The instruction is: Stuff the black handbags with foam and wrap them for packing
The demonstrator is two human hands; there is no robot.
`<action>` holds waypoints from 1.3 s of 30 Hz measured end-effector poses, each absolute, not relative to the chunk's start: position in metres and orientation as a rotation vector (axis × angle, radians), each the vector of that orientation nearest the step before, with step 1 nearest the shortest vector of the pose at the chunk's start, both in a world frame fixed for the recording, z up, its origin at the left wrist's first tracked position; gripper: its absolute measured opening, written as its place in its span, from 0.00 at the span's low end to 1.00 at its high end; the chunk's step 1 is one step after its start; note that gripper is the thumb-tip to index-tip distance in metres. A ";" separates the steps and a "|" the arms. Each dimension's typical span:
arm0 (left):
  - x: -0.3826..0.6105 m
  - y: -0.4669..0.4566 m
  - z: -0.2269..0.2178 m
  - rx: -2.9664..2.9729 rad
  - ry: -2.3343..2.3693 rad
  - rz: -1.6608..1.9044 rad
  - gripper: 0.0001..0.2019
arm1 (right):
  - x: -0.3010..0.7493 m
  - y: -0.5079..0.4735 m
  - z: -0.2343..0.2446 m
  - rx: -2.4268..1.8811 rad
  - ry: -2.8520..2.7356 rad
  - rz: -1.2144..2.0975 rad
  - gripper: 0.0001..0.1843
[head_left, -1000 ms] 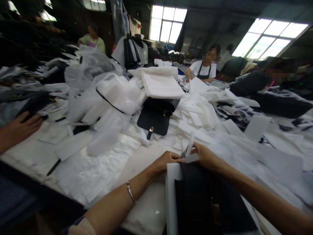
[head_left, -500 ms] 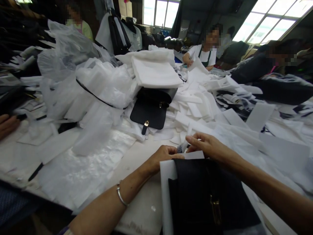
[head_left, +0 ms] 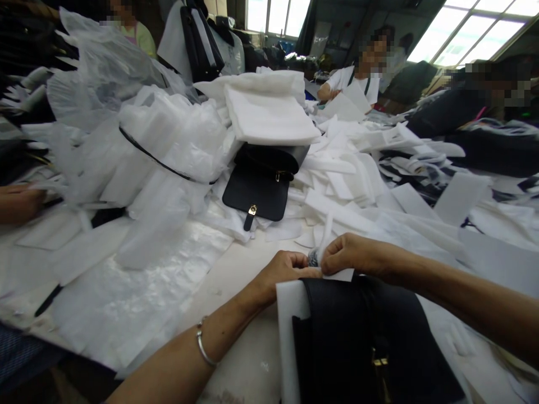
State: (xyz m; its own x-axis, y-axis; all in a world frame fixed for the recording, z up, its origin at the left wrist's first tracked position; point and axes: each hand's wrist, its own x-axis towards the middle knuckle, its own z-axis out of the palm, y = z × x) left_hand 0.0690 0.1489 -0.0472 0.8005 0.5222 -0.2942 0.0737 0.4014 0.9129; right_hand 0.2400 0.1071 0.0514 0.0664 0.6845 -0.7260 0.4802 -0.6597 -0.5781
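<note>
A black bag (head_left: 357,342) with a gold clasp lies in front of me on a white foam sheet (head_left: 286,331). At its far edge both my hands meet. My left hand (head_left: 284,272), a bangle on its wrist, is closed round a small dark metal part (head_left: 313,258). My right hand (head_left: 349,253) pinches a thin white foam strip (head_left: 326,235) against that part. Fingers of both hands are curled tight.
A second black bag (head_left: 259,188) lies beyond under stacked white foam pieces (head_left: 269,118). Clear plastic bags (head_left: 138,140) pile at the left, foam strips (head_left: 349,185) at the right. Another person's hand (head_left: 19,202) rests at the left edge. Co-workers sit at the far side.
My hands have drawn closer together at the bag's edge, the right one closing down over the strip. The view has tilted lower. The hand at the left edge shifted a little.
</note>
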 end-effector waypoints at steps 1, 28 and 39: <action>0.069 0.149 -0.047 1.136 0.608 0.302 0.19 | 0.239 0.105 0.051 -2.132 -1.136 1.677 0.06; 0.073 0.152 -0.038 1.119 0.723 0.280 0.18 | 0.332 0.051 0.109 -1.803 -0.773 0.953 0.12; 0.078 0.161 -0.040 0.982 0.855 0.217 0.24 | 0.355 -0.105 -0.026 -2.113 -0.611 0.291 0.18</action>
